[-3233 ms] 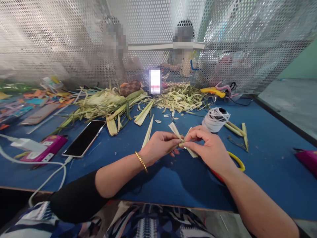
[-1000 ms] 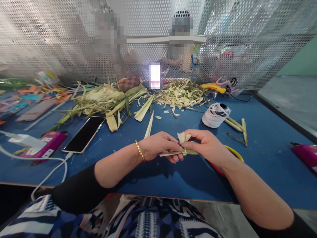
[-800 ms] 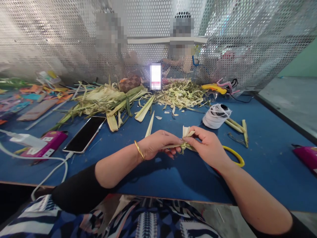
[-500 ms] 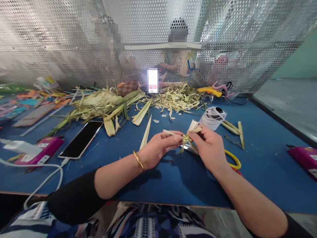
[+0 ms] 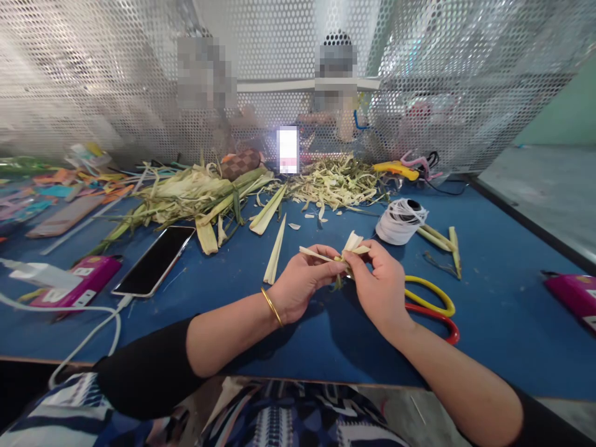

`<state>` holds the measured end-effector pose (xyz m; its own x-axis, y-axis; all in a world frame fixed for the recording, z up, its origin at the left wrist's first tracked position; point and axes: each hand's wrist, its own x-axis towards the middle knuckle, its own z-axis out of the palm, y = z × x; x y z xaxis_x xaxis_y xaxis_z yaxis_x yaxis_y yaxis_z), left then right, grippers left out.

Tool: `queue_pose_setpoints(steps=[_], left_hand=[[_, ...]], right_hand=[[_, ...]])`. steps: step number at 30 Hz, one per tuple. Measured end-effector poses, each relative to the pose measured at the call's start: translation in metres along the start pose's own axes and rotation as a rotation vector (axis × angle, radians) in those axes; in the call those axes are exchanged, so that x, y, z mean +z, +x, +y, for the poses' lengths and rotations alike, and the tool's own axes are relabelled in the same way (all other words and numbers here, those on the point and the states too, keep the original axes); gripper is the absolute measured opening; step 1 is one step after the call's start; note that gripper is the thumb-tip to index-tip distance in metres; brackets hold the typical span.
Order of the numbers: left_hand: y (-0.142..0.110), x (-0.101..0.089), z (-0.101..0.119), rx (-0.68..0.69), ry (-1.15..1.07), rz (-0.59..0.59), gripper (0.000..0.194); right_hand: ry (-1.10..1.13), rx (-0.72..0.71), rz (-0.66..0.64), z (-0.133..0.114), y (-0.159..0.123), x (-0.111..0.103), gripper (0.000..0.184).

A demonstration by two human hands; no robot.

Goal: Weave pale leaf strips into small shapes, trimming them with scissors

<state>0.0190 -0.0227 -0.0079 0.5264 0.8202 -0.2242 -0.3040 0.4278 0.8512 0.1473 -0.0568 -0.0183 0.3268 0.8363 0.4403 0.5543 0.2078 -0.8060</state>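
Note:
Pale strips of what looks like corn husk [image 5: 352,241] come together in a small bunch between my hands, above the blue table [image 5: 298,344]. My left hand [image 5: 305,282] is closed on the left side of the bunch, and one strip sticks out past its fingers. On the other side my right hand [image 5: 379,282] pinches the bunch between thumb and fingers. The fingertips hide the middle of it. Below my right hand lie scissors with a yellow and a red handle [image 5: 437,316]; their blades are mostly covered. A white spool of string [image 5: 400,222] stands just beyond that hand.
Heaped husks [image 5: 186,192] and shredded scraps [image 5: 339,183] lie along the perforated screen [image 5: 279,37]. A charging phone [image 5: 156,261] and a purple box [image 5: 95,279] are at left, another purple item [image 5: 572,301] far right. Behind the screen sits a person [image 5: 338,115].
Both hands have drawn closer together around the husk bunch. My right hand has moved left, uncovering more of the yellow and red scissor handles.

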Motion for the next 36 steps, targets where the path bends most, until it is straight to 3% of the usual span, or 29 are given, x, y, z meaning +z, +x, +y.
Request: queue_pose_setpoints(steps=[8, 13, 19, 24, 28, 30, 32, 34, 36], left_hand=[[0.002, -0.001, -0.001, 0.015, 0.016, 0.022, 0.032], [0.004, -0.003, -0.001, 0.041, 0.047, 0.03, 0.029], [0.005, -0.004, 0.0, 0.029, 0.035, -0.042, 0.023], [0.006, -0.004, 0.0, 0.036, 0.091, 0.005, 0.021], [0.005, -0.004, 0.003, 0.048, 0.121, 0.062, 0.022], [0.005, -0.005, 0.004, 0.045, 0.133, 0.072, 0.023], [0.005, -0.006, 0.005, 0.029, 0.148, 0.075, 0.023], [0.005, -0.008, 0.006, 0.013, 0.148, 0.062, 0.023], [0.006, -0.009, 0.007, 0.01, 0.125, 0.041, 0.025]], right_hand=[[-0.028, -0.002, 0.024, 0.002, -0.002, 0.004, 0.011], [0.128, 0.135, -0.053, -0.001, 0.002, -0.001, 0.017], [0.433, 0.333, -0.115, 0.005, 0.001, 0.0, 0.019], [0.54, 0.367, -0.112, 0.005, 0.001, 0.001, 0.019], [0.264, 0.213, -0.149, 0.001, 0.005, -0.007, 0.016], [0.104, 0.048, -0.123, 0.002, 0.006, -0.011, 0.013], [-0.021, -0.149, -0.106, 0.005, 0.008, -0.015, 0.033], [-0.116, -0.336, -0.156, 0.008, 0.01, -0.018, 0.044], [-0.18, -0.463, -0.246, 0.01, 0.012, -0.02, 0.038]])
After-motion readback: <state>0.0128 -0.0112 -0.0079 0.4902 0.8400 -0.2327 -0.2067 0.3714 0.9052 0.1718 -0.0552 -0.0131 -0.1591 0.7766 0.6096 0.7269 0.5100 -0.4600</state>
